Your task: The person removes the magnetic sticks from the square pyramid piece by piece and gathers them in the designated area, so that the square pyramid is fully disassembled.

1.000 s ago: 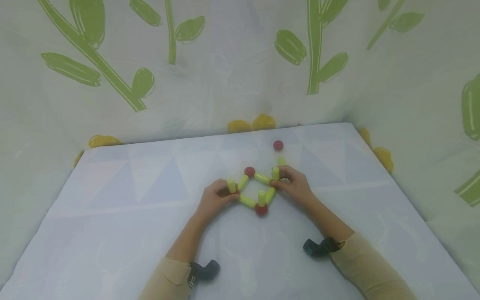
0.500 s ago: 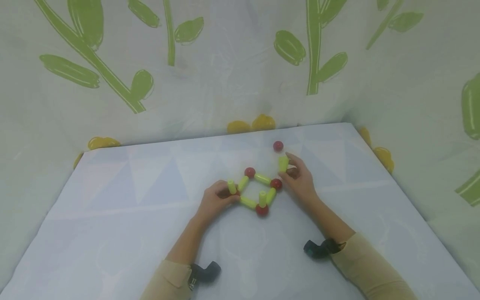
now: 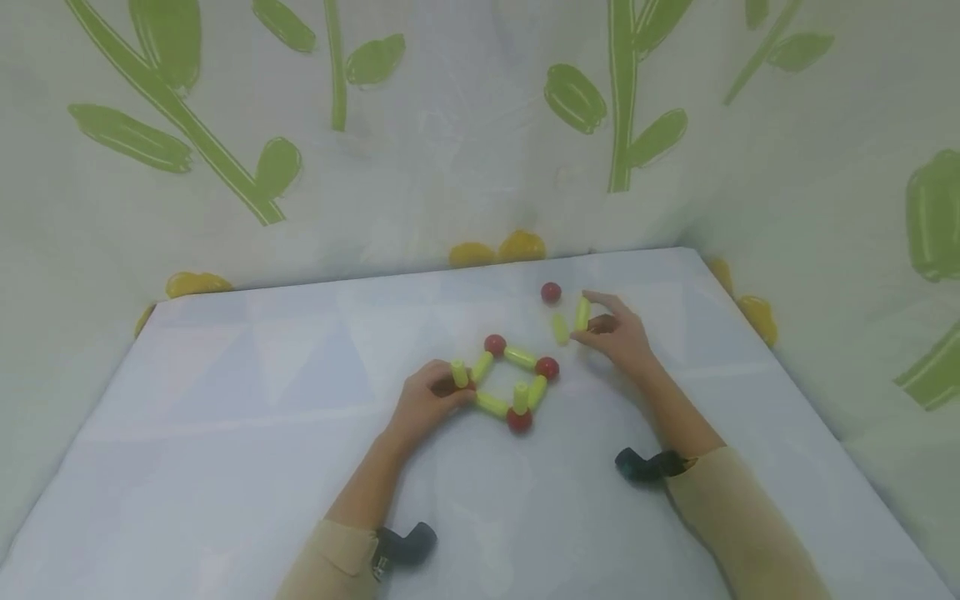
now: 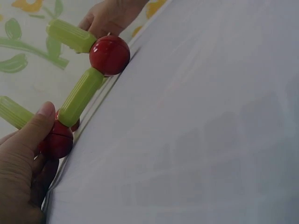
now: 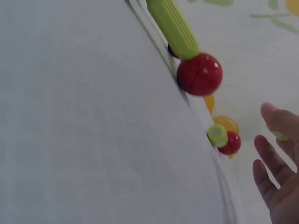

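Observation:
A square of yellow-green rods and red balls lies on the table. My left hand (image 3: 427, 404) grips its left corner ball (image 4: 58, 141), which has a rod (image 3: 459, 373) standing up from it. Another rod (image 3: 521, 397) stands on the near ball (image 3: 520, 419). The far ball (image 3: 495, 345) and the right ball (image 3: 547, 368) have no upright rod. Beyond the square's right corner, my right hand (image 3: 618, 337) pinches a yellow-green rod (image 3: 582, 314) between thumb and fingertip. In the right wrist view, that rod is mostly hidden behind the hand.
Just left of the right hand lies a loose rod (image 3: 560, 330), with a loose red ball (image 3: 551, 292) behind it. A pale cloth with triangles covers the table (image 3: 300, 483). Leaf-patterned walls (image 3: 450, 150) rise behind its far edge and at the sides. Each wrist wears a dark device (image 3: 408, 544).
My right hand has moved from the square's right corner outward and back, carrying the rod that stood over the right ball. The left hand keeps its grip on the left ball.

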`<state>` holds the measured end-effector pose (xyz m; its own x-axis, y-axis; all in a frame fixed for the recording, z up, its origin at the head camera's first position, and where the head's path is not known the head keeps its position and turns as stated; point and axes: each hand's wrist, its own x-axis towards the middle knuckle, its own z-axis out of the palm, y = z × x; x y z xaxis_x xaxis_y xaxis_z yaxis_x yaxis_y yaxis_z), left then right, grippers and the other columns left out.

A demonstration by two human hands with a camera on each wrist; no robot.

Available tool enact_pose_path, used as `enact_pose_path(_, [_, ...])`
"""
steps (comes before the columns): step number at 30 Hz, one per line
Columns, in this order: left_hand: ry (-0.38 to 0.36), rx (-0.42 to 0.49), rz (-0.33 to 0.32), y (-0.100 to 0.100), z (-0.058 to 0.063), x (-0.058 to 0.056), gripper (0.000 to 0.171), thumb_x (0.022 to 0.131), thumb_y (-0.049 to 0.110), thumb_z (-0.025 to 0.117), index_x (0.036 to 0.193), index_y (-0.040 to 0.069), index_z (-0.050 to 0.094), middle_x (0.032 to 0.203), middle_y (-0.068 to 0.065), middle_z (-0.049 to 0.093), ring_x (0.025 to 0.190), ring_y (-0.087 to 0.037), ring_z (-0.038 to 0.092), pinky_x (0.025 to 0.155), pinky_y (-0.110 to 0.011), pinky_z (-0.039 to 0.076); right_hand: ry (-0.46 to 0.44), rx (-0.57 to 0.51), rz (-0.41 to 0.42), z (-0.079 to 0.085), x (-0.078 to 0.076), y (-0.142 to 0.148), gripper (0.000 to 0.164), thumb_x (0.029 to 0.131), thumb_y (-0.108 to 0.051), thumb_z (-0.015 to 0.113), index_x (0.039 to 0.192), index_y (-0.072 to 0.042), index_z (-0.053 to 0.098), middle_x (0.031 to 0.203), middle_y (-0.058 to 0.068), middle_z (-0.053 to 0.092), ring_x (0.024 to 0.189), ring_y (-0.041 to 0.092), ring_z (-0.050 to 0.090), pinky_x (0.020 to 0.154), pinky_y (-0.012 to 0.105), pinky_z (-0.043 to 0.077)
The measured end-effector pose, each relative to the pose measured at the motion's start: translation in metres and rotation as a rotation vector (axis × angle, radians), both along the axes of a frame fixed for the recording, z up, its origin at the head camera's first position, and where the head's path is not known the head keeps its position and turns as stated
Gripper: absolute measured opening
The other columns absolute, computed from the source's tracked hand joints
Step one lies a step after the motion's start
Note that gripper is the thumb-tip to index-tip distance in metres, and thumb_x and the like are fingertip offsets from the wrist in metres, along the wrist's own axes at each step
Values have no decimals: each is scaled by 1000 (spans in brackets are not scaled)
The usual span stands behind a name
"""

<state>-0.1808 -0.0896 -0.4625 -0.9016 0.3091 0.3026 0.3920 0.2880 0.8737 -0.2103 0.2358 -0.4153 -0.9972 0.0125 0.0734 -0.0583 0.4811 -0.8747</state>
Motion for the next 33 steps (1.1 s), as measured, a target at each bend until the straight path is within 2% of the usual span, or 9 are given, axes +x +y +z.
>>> enact_pose_path(2, [12, 4, -2, -2, 0, -1, 22, 73, 18, 80, 92, 15, 70, 94, 4, 65, 91, -12, 60, 86, -25, 49, -17, 67, 55, 0, -9, 10, 67, 82, -21, 74, 140, -15, 43, 133, 13, 49, 110, 29, 55, 93, 40, 48])
enact_pose_path(4, [4, 10, -6, -2, -1, -2, 23, 73, 19, 80, 93, 15, 70, 95, 3, 65, 92, -12, 59, 86, -25, 49, -45, 136, 102, -2, -16, 21, 66, 82, -25, 74, 139, -15, 44, 137, 12, 48, 122, 35, 47, 101, 52, 40])
enact_pose_path(6, [-18, 15, -9, -2, -2, -2, 23, 73, 20, 80, 93, 15, 70, 96, 3, 65, 93, -12, 59, 87, -24, 48, -74, 206, 144, -5, -23, 32, 64, 82, -28, 73, 138, -14, 46, 138, 13, 47, 128, 37, 41, 105, 55, 34])
enact_pose_path(9, [-54, 11, -1, 1, -2, 0, 24, 73, 19, 80, 94, 14, 69, 97, 1, 65, 94, -12, 59, 88, -24, 48, -107, 260, 171, -7, -29, 46, 63, 81, -28, 74, 136, -13, 48, 140, 13, 47, 131, 36, 37, 108, 55, 30])
enact_pose_path(15, [-81, -12, 30, 6, 3, 3, 25, 74, 12, 79, 96, 8, 69, 99, -4, 66, 96, -15, 59, 90, -27, 48, -179, 234, 169, -11, -34, 60, 67, 78, -31, 77, 136, -13, 49, 145, 12, 42, 136, 34, 32, 111, 53, 26])
enact_pose_path(21, [-76, -11, 9, 8, 29, 17, 22, 76, 8, 76, 95, 5, 67, 98, -7, 66, 94, -13, 60, 87, -25, 49, -184, 222, 175, -15, -35, 64, 64, 78, -28, 76, 135, -11, 50, 145, 13, 42, 137, 35, 31, 112, 53, 23])
enact_pose_path(23, [-79, -6, 7, 8, 33, 19, 22, 76, 7, 76, 95, 5, 67, 98, -6, 66, 93, -13, 61, 86, -25, 50, -183, 204, 186, -16, -35, 63, 63, 78, -27, 76, 134, -10, 51, 144, 14, 42, 137, 35, 31, 112, 53, 23])
enact_pose_path(28, [-93, -1, 9, 7, 35, 20, 22, 75, 7, 76, 95, 4, 68, 98, -6, 66, 91, -10, 61, 85, -25, 51, -184, 222, 210, -18, -36, 59, 62, 79, -27, 76, 133, -10, 52, 144, 15, 42, 136, 37, 30, 112, 54, 21])
enact_pose_path(33, [-102, -27, 7, 4, 34, 17, 23, 76, 7, 77, 97, 3, 68, 99, -7, 65, 92, -10, 61, 86, -25, 50, -206, 269, 193, -21, -39, 60, 63, 79, -29, 75, 134, -12, 51, 145, 14, 40, 137, 35, 29, 112, 54, 21])
